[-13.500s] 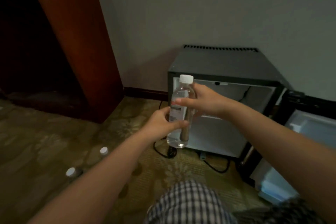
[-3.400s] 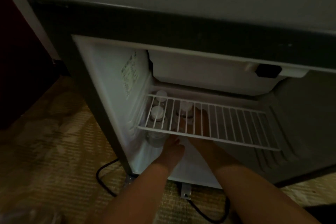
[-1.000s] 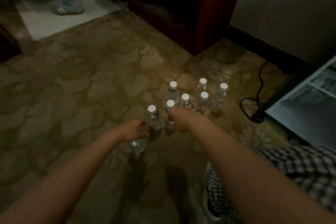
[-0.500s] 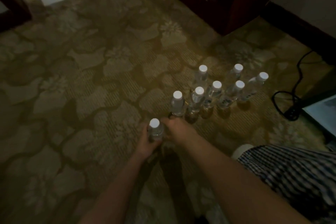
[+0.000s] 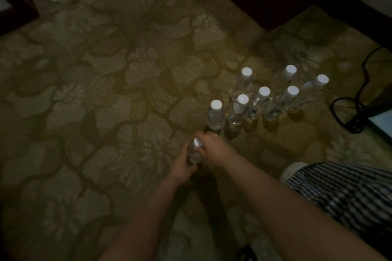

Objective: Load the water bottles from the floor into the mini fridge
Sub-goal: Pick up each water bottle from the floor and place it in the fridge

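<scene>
Our left hand (image 5: 182,166) wraps a clear, white-capped water bottle (image 5: 194,153) down at the carpet (image 5: 106,91), and our right hand (image 5: 215,148) grips its top. Just right, seven more bottles (image 5: 259,105) stand upright in a cluster. Their labels are too dim to read.

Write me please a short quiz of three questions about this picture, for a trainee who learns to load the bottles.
1. How many standing bottles are on the carpet, not counting the held bottle?
2. True or false: both the left hand and the right hand are on the held bottle.
3. Where in the picture does the black cable lie?
A) to the right of the standing bottles
B) under the hands
C) to the left of the standing bottles

Key: 1. seven; 2. true; 3. A
</scene>
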A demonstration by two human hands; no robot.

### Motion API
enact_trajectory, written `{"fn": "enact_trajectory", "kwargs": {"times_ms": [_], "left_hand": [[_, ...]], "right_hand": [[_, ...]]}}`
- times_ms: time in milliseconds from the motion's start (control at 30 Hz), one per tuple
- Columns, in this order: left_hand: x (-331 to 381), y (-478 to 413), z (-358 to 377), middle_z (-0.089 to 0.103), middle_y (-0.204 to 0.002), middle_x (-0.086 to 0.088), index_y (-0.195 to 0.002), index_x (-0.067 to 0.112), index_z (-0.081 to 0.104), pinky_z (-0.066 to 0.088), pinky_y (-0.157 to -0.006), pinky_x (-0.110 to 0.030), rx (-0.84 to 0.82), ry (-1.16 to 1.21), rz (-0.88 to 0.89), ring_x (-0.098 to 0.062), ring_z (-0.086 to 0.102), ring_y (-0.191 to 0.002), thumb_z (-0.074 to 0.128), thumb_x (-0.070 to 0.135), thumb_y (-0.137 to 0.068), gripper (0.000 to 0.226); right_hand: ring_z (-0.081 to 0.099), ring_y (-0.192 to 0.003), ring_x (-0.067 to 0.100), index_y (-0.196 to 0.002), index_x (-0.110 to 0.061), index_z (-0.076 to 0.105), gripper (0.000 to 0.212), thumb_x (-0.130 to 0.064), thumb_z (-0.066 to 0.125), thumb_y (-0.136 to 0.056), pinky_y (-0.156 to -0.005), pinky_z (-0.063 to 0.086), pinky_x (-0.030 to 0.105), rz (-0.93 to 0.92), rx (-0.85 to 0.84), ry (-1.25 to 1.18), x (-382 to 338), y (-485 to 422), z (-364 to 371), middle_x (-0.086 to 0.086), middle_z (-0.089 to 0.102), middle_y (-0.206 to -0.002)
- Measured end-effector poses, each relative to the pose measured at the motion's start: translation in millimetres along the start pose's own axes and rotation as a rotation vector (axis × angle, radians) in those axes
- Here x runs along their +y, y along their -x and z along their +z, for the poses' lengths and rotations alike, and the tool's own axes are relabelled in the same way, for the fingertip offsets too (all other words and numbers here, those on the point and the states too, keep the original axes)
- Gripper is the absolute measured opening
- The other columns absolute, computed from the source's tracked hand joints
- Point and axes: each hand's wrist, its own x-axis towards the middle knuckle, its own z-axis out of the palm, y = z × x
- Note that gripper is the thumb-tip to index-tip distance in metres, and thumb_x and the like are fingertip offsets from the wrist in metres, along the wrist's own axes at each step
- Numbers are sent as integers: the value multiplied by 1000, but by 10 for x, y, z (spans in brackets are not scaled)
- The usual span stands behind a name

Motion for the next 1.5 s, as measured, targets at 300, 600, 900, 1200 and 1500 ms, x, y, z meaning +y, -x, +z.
{"fn": "enact_trajectory", "kwargs": {"times_ms": [300,600,900,1200,1500], "left_hand": [[315,114,281,63,-115,-2,-124,16,51,51,-89,-28,-65,25,38,-18,60,-108,76,4,-72,59],[1169,220,382,65,-96,13,-108,19,60,49,-74,-13,-162,-92,212,-6,63,-97,75,13,-74,38],[2211,426,773,63,-78,13,-88,28,59,47,-64,-16,-213,-133,359,-2,61,-77,75,20,-74,23],[3335,726,1443,70,-91,9,-93,28,62,54,-77,-26,-311,-171,506,-7,66,-89,78,26,-70,28],[4258,1038,2349,68,-87,3,-93,19,63,54,-72,-32,-321,-392,717,-14,65,-83,81,40,-64,41]], "right_hand": [[56,-111,25,-120,-13,53,29,-27,49,-94,-93,46,39,11,-114,-70,211,216,-429,9,58,-121],[59,-90,19,-90,-19,61,24,-41,66,-82,-77,49,33,68,34,-281,488,602,-1163,2,62,-93],[61,-101,22,-117,-15,58,42,-37,67,-83,-72,59,34,176,119,-348,737,1340,-2043,4,59,-113],[65,-92,17,-114,-19,52,39,-38,66,-84,-76,60,38,163,335,-437,1196,2378,-2748,2,62,-105],[68,-80,14,-99,-18,59,23,-36,62,-86,-65,58,26,130,618,-481,1892,3480,-3135,2,66,-90]]}}
